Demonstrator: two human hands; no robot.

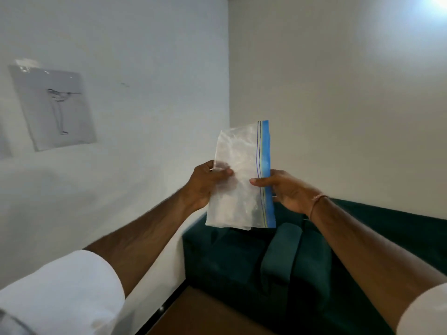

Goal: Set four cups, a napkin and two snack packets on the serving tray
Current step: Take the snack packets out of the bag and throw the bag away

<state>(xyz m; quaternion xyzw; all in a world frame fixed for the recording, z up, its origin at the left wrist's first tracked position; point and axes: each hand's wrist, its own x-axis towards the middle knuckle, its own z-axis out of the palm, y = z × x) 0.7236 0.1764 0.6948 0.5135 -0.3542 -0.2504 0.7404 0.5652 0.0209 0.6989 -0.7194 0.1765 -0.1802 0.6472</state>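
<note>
Both hands held a clear zip bag [242, 175] upright in front of the wall corner, above a dark green sofa [254, 262]. The left hand [205, 182] pinched its left edge, thumb on the front. The right hand [283, 189] had a closed grip on the blue zip strip.

text: none legible | wall sheet [54, 107]: line drawing only, no words
</note>
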